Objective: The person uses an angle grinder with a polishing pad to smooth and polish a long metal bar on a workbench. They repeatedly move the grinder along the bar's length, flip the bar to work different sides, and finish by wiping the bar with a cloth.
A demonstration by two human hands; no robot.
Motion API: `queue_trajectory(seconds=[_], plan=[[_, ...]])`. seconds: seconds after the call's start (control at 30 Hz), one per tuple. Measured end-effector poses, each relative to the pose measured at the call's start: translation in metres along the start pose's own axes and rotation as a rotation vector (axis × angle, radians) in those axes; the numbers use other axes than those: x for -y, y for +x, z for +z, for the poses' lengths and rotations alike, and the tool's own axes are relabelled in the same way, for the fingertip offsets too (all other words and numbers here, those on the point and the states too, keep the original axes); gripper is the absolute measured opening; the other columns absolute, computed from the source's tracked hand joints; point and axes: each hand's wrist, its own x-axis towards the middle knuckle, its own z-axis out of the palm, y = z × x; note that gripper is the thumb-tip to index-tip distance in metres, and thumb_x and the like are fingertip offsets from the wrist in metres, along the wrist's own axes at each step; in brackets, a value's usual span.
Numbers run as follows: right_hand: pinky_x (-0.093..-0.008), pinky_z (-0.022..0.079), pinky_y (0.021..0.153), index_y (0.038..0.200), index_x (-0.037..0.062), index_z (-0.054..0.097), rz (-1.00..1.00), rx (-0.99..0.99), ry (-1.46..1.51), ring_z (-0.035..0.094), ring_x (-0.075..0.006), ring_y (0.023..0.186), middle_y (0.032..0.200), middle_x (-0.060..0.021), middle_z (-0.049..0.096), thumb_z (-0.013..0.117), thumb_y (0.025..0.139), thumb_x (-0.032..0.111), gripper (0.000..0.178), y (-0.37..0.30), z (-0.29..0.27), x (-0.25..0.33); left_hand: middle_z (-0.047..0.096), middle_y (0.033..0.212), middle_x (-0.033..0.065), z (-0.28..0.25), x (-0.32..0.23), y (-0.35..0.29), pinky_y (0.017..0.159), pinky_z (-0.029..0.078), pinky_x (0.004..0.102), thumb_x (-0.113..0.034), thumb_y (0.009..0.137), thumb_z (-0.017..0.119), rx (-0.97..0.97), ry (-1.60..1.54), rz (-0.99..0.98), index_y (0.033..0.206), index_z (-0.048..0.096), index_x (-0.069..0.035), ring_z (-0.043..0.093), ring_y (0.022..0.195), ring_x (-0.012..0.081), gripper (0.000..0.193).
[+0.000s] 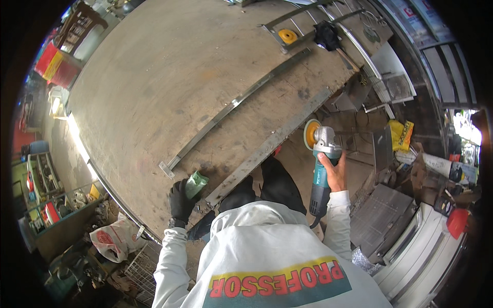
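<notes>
My right hand (336,172), bare, is wrapped round the teal body of an angle grinder (319,179). The grinder is beyond the table's near edge, its yellow disc (311,134) towards the far end and its dark rear towards me. A black glove covers my left hand (181,203), which is closed on a crumpled light-green cloth-like piece (196,184) at the table's near left corner; its exact kind is unclear. Just past that hand, a long narrow metal bar (226,112) lies slantwise on the table, with a short flat plate at its near end.
A wide worn worktable (169,77) has a metal strip (267,146) along its near edge. At its far right lie a metal frame (303,23), a yellow disc (287,36) and a black bundle (326,35). Scrap panels (382,215) crowd the right floor; a white bag (117,238) sits left.
</notes>
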Motion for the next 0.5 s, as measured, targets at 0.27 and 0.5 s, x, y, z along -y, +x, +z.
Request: queue_trajectory(seconds=[0.27, 0.5], plan=[[-0.0361, 0.056, 0.096, 0.144, 0.0004, 0.051, 0.056, 0.107, 0.078, 0.07, -0.0215, 0.109, 0.124, -0.0141, 0.07, 0.091, 0.088, 0.04, 0.08, -0.032, 0.012, 0.018, 0.069, 0.132, 0.0127, -0.025, -0.06, 0.069, 0.101, 0.057, 0.0421, -0.032, 0.092, 0.086, 0.594, -1.459, -0.299, 0.153, 0.054, -0.002, 0.07, 0.115, 0.0266, 0.075], [-0.0424, 0.053, 0.104, 0.147, -0.0033, 0.044, -0.066, 0.102, 0.001, 0.069, -0.0302, 0.119, 0.13, -0.0217, 0.07, 0.092, 0.085, 0.046, 0.092, -0.025, 0.027, 0.033, 0.065, 0.144, 0.016, 0.022, -0.208, 0.16, 0.114, 0.05, 0.0446, -0.005, 0.075, 0.083, 0.465, -0.973, 0.27, 0.158, 0.049, -0.005, 0.065, 0.131, 0.0325, 0.089]])
